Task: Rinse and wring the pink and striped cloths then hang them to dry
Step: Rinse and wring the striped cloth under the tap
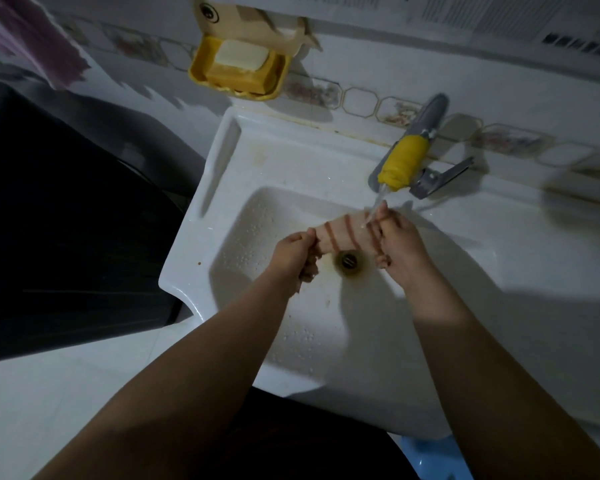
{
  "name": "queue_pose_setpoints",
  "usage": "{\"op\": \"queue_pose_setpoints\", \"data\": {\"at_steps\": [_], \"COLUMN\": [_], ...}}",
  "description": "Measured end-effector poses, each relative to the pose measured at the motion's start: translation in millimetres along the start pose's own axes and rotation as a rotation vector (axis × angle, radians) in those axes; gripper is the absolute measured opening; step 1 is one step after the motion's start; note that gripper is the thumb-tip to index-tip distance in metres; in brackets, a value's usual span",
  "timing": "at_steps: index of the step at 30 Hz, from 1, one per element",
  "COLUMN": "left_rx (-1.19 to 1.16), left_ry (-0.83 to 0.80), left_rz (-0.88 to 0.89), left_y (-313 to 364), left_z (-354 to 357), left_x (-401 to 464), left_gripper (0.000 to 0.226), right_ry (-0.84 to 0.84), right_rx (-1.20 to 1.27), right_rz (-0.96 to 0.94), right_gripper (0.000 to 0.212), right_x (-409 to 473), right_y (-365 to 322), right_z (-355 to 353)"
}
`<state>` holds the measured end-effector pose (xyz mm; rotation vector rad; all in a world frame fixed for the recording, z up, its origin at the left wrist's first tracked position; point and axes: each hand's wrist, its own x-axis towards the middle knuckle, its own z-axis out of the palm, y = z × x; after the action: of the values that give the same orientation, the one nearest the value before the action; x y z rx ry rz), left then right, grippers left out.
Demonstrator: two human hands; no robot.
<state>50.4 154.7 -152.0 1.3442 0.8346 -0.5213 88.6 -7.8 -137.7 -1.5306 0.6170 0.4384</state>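
Observation:
The striped cloth [343, 233], pale with dark red stripes, is stretched over the basin of the white sink [257, 161]. My left hand [293, 254] grips its bunched left end, and a tail hangs below the fist. My right hand [397, 242] holds the right end, fingers curled round it, under the thin stream from the tap [404, 159]. A pink cloth [32, 39] hangs at the top left against the wall.
A yellow soap dish [239, 65] with soap bars is fixed to the tiled wall above the sink. The drain [349, 260] lies just below the cloth. A dark appliance [66, 220] stands to the left. A blue object [433, 455] sits under the sink.

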Motion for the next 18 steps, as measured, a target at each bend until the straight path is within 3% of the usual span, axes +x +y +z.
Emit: {"op": "queue_pose_setpoints", "data": {"at_steps": [4,7,10,12,15,18], "left_rx": [-0.1,-0.159,-0.075,0.023,0.301,0.142], "left_ry": [-0.006,-0.086,-0.098,-0.039,0.004,-0.103], "left_rz": [-0.005,0.012,-0.008,0.033,0.168,-0.021], "left_y": [24,35,34,39,47,38], "left_z": [33,59,79,78,68,75], "left_x": [-6,-17,-28,-28,-20,-33], "left_gripper": [0.034,0.034,0.046,0.035,0.036,0.049], "right_ry": [-0.029,0.171,0.245,0.238,0.168,0.231], "right_rx": [-0.096,-0.428,-0.344,-0.291,-0.463,-0.445], "right_rz": [-0.191,-0.243,-0.142,-0.122,-0.206,-0.194], "right_gripper": [0.041,0.041,0.04,0.036,0.036,0.035], "right_x": [-22,-27,-10,-12,-32,-21], "right_y": [-5,-13,-32,-34,-25,-31], "right_z": [25,36,24,24,34,28]}}
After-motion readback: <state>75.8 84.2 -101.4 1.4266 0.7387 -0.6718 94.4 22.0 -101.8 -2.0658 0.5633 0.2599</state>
